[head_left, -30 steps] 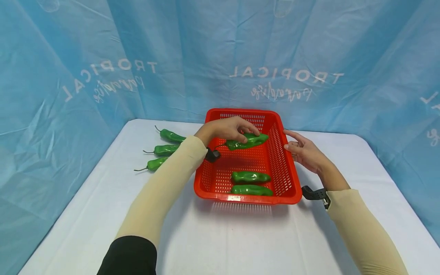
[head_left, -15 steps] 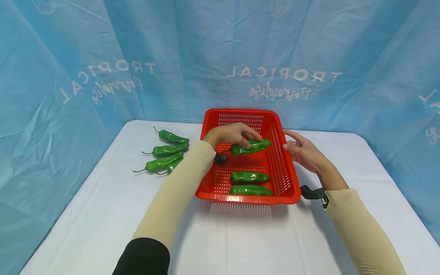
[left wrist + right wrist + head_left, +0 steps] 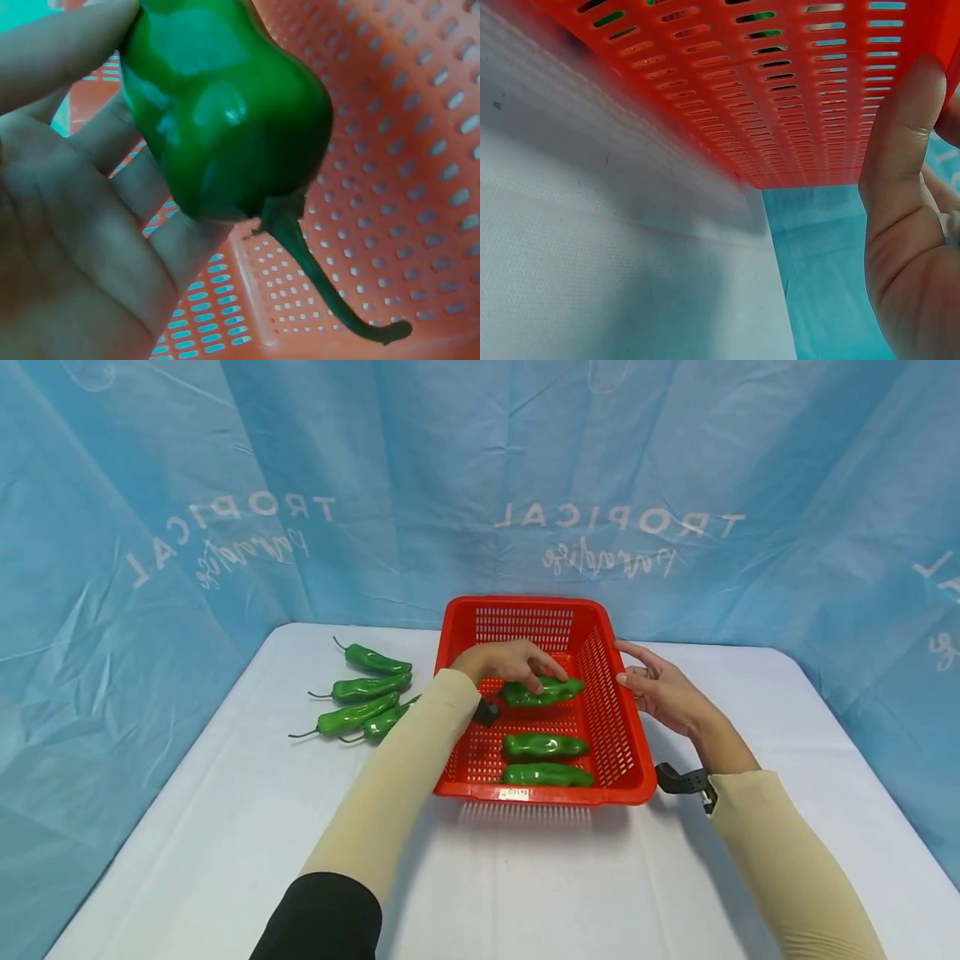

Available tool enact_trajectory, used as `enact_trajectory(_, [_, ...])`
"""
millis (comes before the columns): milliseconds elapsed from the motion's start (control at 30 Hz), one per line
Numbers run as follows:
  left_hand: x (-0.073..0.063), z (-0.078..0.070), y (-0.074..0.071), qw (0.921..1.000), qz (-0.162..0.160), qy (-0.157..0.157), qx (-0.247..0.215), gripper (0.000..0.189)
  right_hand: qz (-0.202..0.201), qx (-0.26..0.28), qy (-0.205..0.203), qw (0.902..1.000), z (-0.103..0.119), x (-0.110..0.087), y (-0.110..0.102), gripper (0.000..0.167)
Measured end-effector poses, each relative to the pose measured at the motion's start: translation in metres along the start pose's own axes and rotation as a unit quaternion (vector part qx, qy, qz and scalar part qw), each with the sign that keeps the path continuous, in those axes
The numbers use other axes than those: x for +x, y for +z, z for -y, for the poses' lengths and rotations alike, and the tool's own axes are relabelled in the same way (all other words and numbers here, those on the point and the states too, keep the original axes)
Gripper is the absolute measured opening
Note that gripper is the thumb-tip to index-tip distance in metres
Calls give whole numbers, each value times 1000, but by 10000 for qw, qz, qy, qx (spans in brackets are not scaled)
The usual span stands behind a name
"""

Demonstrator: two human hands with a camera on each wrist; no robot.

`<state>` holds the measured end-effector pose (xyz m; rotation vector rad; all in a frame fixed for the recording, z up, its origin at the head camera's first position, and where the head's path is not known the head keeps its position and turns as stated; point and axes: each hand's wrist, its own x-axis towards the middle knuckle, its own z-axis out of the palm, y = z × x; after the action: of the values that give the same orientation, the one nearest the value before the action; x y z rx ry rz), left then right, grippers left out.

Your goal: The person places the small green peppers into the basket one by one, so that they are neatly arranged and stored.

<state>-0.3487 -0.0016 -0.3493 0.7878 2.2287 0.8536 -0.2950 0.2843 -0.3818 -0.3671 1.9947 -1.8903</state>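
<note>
Green pepper (image 3: 557, 694): held inside the red basket (image 3: 570, 796), beyond the two laid peppers (image 3: 545, 746); whether its underside is supported cannot be told
Left hand (image 3: 510, 662): the green pepper is grasped between thumb and fingers, not yet released
Right hand (image 3: 667, 695): the basket's side is touched from outside by index finger and thumb, which are not clenched around it
Pepper's path: the green pepper has been brought closer to the laid pair than a second ago, while the basket is touched at the same spot
Placing: judged nearly finished, with release seemingly left
Table peppers (image 3: 356, 716): four are seen on the white table (image 3: 495, 877), left of the basket
</note>
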Motion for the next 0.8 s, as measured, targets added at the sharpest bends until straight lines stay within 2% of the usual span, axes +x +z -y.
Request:
enact_trajectory(167, [6, 4, 5, 9997, 117, 4, 204, 43, -6, -95, 6, 10000, 0, 1, -1, 71])
enact_trajectory(333, [10, 5, 12, 9989, 279, -185, 313, 43, 1, -91, 14, 10000, 1, 1, -2, 70])
enact_trajectory(567, [10, 5, 18, 9985, 377, -279, 296, 44, -43, 14, 69, 10000, 1, 1, 1, 70])
enact_trajectory(800, [10, 5, 20, 9974, 444, -286, 490, 45, -81, 74, 71, 9999, 0, 2, 1, 70])
